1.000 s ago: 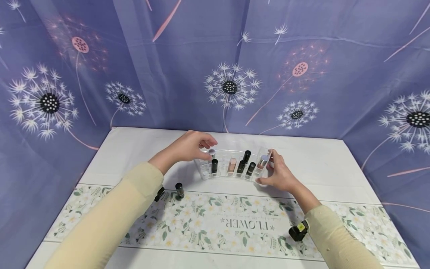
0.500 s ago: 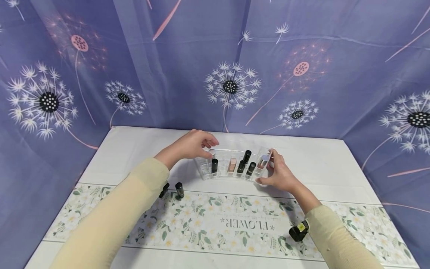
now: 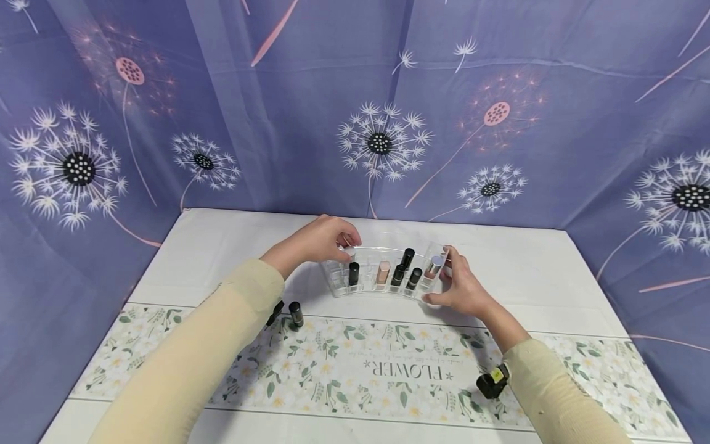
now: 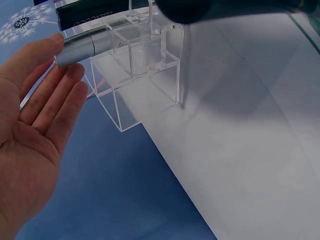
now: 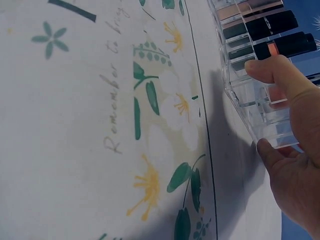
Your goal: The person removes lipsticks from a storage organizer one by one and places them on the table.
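A clear acrylic lipstick organizer [image 3: 388,293] curves across the middle of the white table. At its left end, my left hand [image 3: 318,242] pinches a silver-capped lipstick [image 4: 82,46] between thumb and fingers, the tube's lower part inside a compartment. Around the right end my right hand [image 3: 465,288] grips the clear wall, thumb in front and fingers behind. Between the hands stand a black lipstick [image 3: 354,273], a pinkish one [image 3: 383,272] and several more black ones [image 3: 398,275]. A purplish silver-topped lipstick [image 3: 434,266] sits beside my right fingers.
One loose black lipstick [image 3: 296,313] stands in front of the organizer to the left, close to the left wrist's camera [image 3: 274,312]. A floral printed strip [image 3: 407,370] crosses the table nearer me. Behind the table hangs a purple dandelion curtain [image 3: 299,135].
My left hand has shifted slightly right and its fingers have closed in on the silver-capped lipstick, now mostly hidden in the head view. The right hand keeps its grip on the organizer.
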